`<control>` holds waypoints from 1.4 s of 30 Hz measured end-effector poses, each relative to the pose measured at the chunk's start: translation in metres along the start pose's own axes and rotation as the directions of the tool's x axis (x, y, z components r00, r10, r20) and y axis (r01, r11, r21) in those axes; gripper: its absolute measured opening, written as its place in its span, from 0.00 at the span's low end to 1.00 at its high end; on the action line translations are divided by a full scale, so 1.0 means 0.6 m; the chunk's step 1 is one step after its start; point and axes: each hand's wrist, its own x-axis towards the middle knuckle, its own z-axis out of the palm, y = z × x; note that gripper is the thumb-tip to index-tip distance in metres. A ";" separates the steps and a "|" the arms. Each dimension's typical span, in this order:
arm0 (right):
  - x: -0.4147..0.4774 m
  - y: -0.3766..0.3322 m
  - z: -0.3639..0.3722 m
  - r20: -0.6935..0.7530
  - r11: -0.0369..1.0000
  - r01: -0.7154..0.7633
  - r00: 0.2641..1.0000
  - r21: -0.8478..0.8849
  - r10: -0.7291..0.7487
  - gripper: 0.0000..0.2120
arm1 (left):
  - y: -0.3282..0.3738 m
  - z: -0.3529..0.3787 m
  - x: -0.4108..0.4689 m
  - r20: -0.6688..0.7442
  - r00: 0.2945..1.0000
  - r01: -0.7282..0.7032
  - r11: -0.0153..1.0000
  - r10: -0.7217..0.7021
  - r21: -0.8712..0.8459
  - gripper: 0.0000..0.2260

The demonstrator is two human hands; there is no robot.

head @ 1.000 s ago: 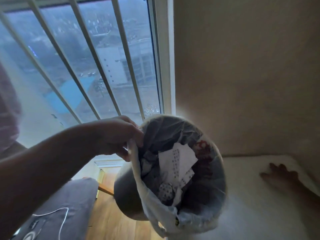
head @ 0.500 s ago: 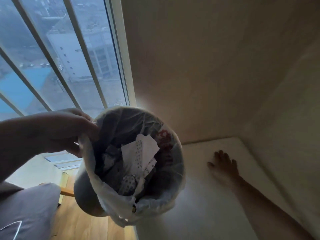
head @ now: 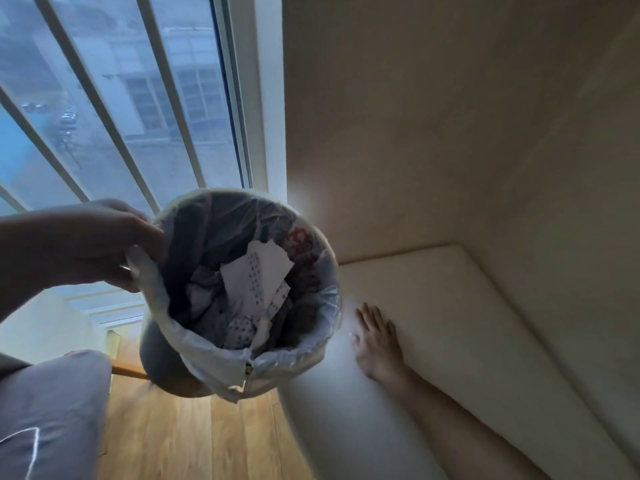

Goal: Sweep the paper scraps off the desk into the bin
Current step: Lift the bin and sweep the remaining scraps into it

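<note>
Beside the desk's [head: 450,306] edge, the left hand [head: 100,247] pinched the bin [head: 159,358] by its rim and plastic liner [head: 207,351], holding it aloft with paper scraps [head: 258,275] already inside. The right hand [head: 375,341] lay flat and open on the desk, holding nothing. Any remaining scraps would likely be light and flimsy, better pushed with the palm's edge than picked up.

Bin [head: 162,362] held off desk [head: 433,306] edge, left of right hand [head: 375,341] laid flat on desk. Left hand [head: 100,244] gripped on bin's left rim. Paper scraps [head: 258,282] inside bin. Window [head: 121,98] far left.
</note>
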 end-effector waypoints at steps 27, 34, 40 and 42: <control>-0.035 -0.217 0.065 0.043 0.984 -0.153 0.988 0.092 0.150 0.34 | -0.294 0.029 0.177 -0.051 0.988 0.147 0.988 -0.144 0.054 0.04; -0.054 -0.297 0.058 0.140 0.911 0.083 0.979 0.405 -0.152 0.32 | -0.294 0.063 0.195 -0.024 0.986 0.166 0.986 -0.165 0.020 0.13; -0.066 -0.265 0.029 0.109 0.686 -0.090 0.994 0.722 0.015 0.28 | -0.294 0.068 0.199 -0.014 0.987 0.159 0.987 -0.159 0.032 0.13; -0.071 -0.258 0.040 0.135 0.856 -0.052 0.991 0.515 -0.021 0.29 | -0.298 0.070 0.200 -0.019 0.987 0.160 0.987 -0.160 0.031 0.12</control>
